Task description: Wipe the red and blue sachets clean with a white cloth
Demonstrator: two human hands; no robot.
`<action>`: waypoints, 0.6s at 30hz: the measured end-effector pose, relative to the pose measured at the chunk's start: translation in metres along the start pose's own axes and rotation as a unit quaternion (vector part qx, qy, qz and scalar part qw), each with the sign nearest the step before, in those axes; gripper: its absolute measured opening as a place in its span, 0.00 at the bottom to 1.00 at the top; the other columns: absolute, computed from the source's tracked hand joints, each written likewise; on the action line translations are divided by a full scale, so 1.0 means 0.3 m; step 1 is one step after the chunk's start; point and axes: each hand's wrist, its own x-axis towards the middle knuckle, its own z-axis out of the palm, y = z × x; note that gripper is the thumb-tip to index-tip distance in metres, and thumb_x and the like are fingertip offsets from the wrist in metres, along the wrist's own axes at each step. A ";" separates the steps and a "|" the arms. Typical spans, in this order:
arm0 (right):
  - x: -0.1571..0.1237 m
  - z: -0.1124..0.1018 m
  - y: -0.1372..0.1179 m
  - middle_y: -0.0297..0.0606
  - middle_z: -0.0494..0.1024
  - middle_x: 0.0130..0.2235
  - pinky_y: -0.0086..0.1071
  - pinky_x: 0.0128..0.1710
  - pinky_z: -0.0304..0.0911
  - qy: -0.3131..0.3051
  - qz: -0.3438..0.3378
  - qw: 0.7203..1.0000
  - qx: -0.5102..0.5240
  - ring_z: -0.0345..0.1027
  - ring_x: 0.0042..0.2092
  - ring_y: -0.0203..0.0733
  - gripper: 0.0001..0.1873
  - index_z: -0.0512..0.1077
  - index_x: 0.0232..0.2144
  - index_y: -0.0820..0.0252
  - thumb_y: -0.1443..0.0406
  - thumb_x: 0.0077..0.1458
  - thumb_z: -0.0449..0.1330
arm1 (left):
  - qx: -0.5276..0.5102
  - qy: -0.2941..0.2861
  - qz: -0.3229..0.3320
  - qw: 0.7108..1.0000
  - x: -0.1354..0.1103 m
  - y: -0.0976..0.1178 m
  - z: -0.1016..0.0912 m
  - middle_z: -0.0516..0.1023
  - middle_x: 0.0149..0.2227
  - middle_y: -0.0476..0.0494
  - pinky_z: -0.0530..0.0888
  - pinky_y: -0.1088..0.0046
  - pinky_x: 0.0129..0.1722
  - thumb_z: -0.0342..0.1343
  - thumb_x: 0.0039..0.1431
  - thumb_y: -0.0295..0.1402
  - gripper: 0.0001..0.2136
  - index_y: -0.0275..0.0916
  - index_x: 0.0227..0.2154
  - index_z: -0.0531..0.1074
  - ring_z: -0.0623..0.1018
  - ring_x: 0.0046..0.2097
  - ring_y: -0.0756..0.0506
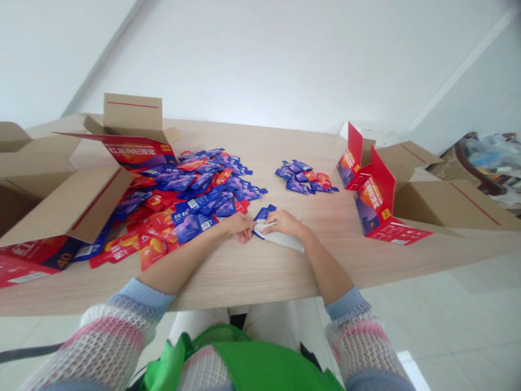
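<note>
On the table in front of me lies a blue-purple pouch [265, 212]. My left hand [239, 226] is closed, its fingertips pinching the pouch's left end. My right hand [285, 222] grips a white cloth [285, 240], perhaps a wipe, and presses it against the pouch. Part of the pouch is hidden under the cloth and fingers. Left of my left hand spreads a large heap of blue and red pouches [191, 187], reaching close to my wrist. Beyond my right hand sits a smaller pile of similar pouches [301, 176].
Open red-and-brown cartons stand on both sides: one at near left [36, 255], one at back left [138, 149], and two at right, the front one [376, 209] beside the back one [352, 160]. The wooden table [244, 277] meets a white wall. Plastic-wrapped items [494, 157] lie at far right.
</note>
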 end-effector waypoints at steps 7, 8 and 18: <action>0.000 -0.042 0.082 0.39 0.78 0.43 0.31 0.39 0.59 0.194 0.276 0.927 -0.165 0.70 0.44 0.45 0.15 0.76 0.45 0.47 0.54 0.55 0.59 | 0.091 0.054 0.022 0.994 -0.032 0.029 0.017 0.64 0.11 0.53 0.67 0.81 0.17 0.53 0.46 0.31 0.11 0.36 0.13 0.63 0.65 0.14 0.54; -0.005 -0.048 0.082 0.39 0.78 0.43 0.31 0.39 0.59 0.205 0.283 0.920 -0.178 0.70 0.44 0.45 0.15 0.76 0.44 0.46 0.54 0.56 0.59 | 0.098 0.042 0.013 0.994 -0.034 0.028 0.011 0.64 0.11 0.53 0.68 0.80 0.18 0.53 0.45 0.31 0.10 0.36 0.13 0.63 0.65 0.15 0.54; 0.007 0.076 -0.097 0.36 0.77 0.38 0.27 0.38 0.57 0.109 0.058 0.988 -0.092 0.69 0.38 0.39 0.12 0.78 0.40 0.48 0.55 0.55 0.60 | 0.073 -0.026 -0.019 0.997 -0.013 0.019 -0.063 0.63 0.12 0.52 0.73 0.76 0.22 0.52 0.46 0.30 0.10 0.36 0.13 0.65 0.64 0.16 0.54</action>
